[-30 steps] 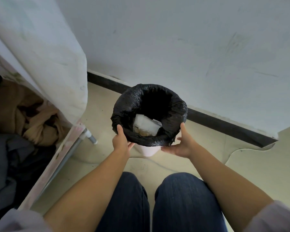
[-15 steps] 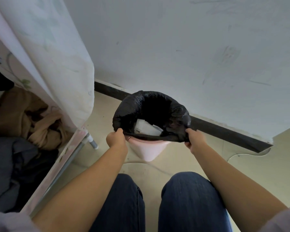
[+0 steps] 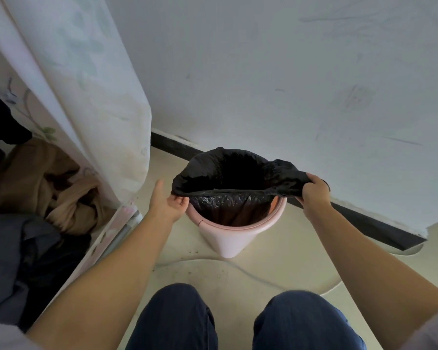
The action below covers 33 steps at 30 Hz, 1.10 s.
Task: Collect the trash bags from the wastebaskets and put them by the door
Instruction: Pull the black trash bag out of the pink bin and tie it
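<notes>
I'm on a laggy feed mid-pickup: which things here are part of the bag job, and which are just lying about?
In the job:
black trash bag
pink wastebasket
left hand and right hand, both gripping the bag's rim

Lying about:
floral curtain
tan garment
dark clothes
cord on the floor

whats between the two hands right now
In the head view, the stretched mouth of the black trash bag spans from the left hand to the right hand, above the pink wastebasket.
</notes>
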Each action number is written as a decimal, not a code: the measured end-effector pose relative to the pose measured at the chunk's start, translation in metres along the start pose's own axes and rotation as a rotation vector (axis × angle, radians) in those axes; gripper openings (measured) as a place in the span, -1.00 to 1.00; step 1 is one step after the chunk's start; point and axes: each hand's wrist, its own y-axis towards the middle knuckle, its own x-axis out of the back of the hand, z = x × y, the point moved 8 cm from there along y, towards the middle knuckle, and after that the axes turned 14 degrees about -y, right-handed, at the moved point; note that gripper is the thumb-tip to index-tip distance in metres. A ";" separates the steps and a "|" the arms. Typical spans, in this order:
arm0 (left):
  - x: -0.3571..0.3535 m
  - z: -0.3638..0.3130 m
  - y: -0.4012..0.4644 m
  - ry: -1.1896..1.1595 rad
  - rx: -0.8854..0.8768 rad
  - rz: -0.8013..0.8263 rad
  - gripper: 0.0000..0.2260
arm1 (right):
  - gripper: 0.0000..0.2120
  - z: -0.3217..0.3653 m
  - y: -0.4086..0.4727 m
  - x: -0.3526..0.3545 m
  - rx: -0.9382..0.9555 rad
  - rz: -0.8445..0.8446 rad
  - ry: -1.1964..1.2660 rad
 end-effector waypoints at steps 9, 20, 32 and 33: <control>-0.070 -0.010 -0.006 1.122 -0.650 0.197 -0.81 | -0.47 0.063 -0.040 -0.077 0.432 0.265 -0.308; -0.068 0.052 -0.021 0.539 -0.110 0.408 -0.76 | -0.39 0.061 -0.085 -0.148 0.605 0.738 -0.565; -0.059 0.029 -0.007 0.042 0.066 0.277 -0.60 | -0.77 0.050 -0.069 -0.119 0.675 0.534 -0.598; -0.059 0.036 -0.009 0.141 0.068 0.286 -0.64 | -0.64 0.051 -0.068 -0.117 0.667 0.529 -0.573</control>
